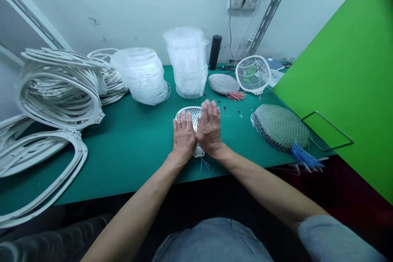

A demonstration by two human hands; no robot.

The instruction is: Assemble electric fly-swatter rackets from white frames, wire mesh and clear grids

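A white mosquito-swatter head with a fine mesh lies on the green table near its front edge, and my two hands cover much of it. Palm down, my left hand rests on the left side of the frame with fingers stretched out. On the right side, my right hand is tilted with its fingers extended upward, slightly blurred. The thumbs meet near the middle. Below the hands shows the white neck piece, from which thin blue and red wires hang.
White oval frames pile up at left. Two stacks of clear plastic rings stand behind. At right are a pile of metal meshes with blue wires, a grey mesh stack, another swatter head and a green panel.
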